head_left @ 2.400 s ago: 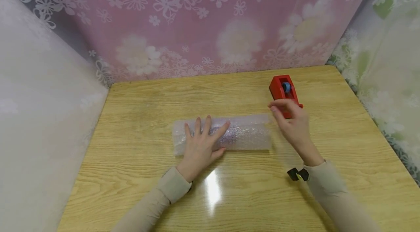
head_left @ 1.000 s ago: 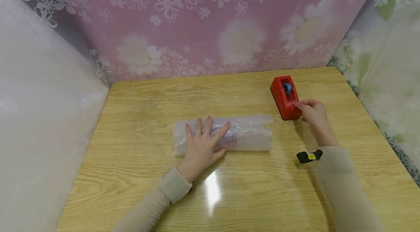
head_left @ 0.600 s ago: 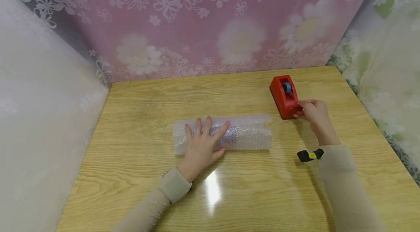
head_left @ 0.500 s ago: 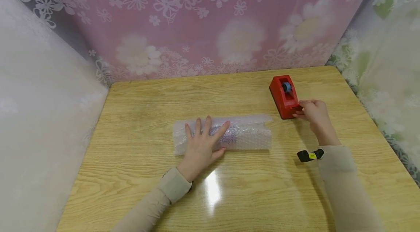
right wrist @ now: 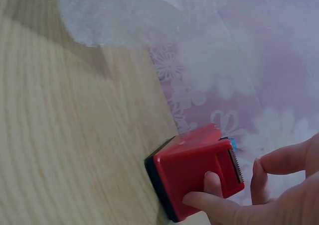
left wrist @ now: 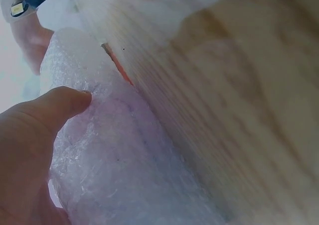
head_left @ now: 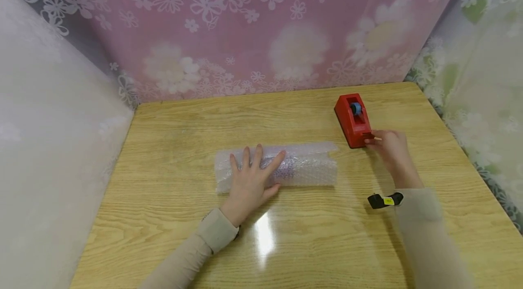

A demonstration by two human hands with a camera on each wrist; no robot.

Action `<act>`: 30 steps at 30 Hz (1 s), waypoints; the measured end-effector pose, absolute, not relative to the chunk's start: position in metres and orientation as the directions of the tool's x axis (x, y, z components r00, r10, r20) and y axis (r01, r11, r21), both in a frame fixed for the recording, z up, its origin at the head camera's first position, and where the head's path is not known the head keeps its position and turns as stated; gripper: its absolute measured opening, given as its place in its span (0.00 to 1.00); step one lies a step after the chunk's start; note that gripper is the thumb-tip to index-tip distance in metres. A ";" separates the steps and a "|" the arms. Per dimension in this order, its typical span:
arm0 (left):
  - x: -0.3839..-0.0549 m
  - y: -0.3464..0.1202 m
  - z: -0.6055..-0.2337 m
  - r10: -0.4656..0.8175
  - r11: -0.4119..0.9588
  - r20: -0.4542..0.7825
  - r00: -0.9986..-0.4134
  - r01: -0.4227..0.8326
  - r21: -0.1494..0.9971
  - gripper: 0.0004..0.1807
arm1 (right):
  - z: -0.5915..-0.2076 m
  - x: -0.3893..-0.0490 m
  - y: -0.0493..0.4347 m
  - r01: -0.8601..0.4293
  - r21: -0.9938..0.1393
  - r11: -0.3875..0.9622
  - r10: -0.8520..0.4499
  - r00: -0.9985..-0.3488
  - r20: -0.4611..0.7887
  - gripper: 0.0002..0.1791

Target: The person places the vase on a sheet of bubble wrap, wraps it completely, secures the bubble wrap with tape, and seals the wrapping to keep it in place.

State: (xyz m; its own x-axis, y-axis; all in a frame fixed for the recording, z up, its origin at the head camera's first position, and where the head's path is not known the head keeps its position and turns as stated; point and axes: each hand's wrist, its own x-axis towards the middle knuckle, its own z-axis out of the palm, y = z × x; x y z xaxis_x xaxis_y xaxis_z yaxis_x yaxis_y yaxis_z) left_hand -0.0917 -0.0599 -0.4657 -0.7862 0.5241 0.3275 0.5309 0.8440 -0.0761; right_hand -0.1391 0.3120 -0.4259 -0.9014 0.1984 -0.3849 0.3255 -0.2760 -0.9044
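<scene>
A roll of bubble wrap [head_left: 312, 172] lies crosswise on the table, with something purple showing through its middle. My left hand [head_left: 250, 187] rests on it with fingers spread. In the left wrist view, the thumb [left wrist: 67, 103] lies along the wrap [left wrist: 134, 175]. To the right stands a red tape dispenser [head_left: 352, 123] with a blue-cored roll. At its front end is my right hand [head_left: 395, 153]. In the right wrist view, thumb and forefinger pinch together beside the toothed cutter [right wrist: 236, 166], while other fingers touch the dispenser's front [right wrist: 184, 177]. The clear tape there is hard to make out.
The wooden table [head_left: 184, 130] ends at the back against a pink flowered curtain [head_left: 245, 44]. Pale cloth hangs along the left [head_left: 53, 144] and right [head_left: 482, 98]. A black wrist camera [head_left: 385, 200] sticks out from the right sleeve.
My right hand has gone from the wrap's right end to the dispenser's front, then dropped slightly towards me at the cutter. The left hand and the wrap have stayed in place.
</scene>
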 end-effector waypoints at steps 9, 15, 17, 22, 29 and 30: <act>-0.093 -0.060 -0.466 0.516 0.847 0.322 -0.794 0.528 -0.055 0.50 | -0.437 -0.121 0.312 0.123 -0.853 -0.507 0.185 -0.951 -0.247 0.13; -0.093 -0.060 -0.467 0.519 0.844 0.332 -0.788 0.534 -0.052 0.50 | -0.449 -0.117 0.312 0.087 -0.866 -0.492 0.204 -0.956 -0.212 0.14; -0.093 -0.060 -0.467 0.520 0.844 0.330 -0.788 0.534 -0.057 0.50 | -0.452 -0.117 0.312 0.105 -0.890 -0.443 0.213 -0.952 -0.219 0.12; -0.092 -0.059 -0.467 0.519 0.845 0.330 -0.788 0.532 -0.058 0.50 | -0.454 -0.117 0.314 0.143 -0.902 -0.407 0.226 -0.941 -0.251 0.08; -0.092 -0.059 -0.466 0.517 0.847 0.325 -0.792 0.529 -0.060 0.50 | -0.458 -0.118 0.312 0.105 -0.867 -0.488 0.182 -0.959 -0.219 0.10; -0.092 -0.059 -0.466 0.518 0.847 0.324 -0.792 0.528 -0.061 0.50 | -0.459 -0.118 0.312 0.106 -0.865 -0.490 0.176 -0.960 -0.217 0.11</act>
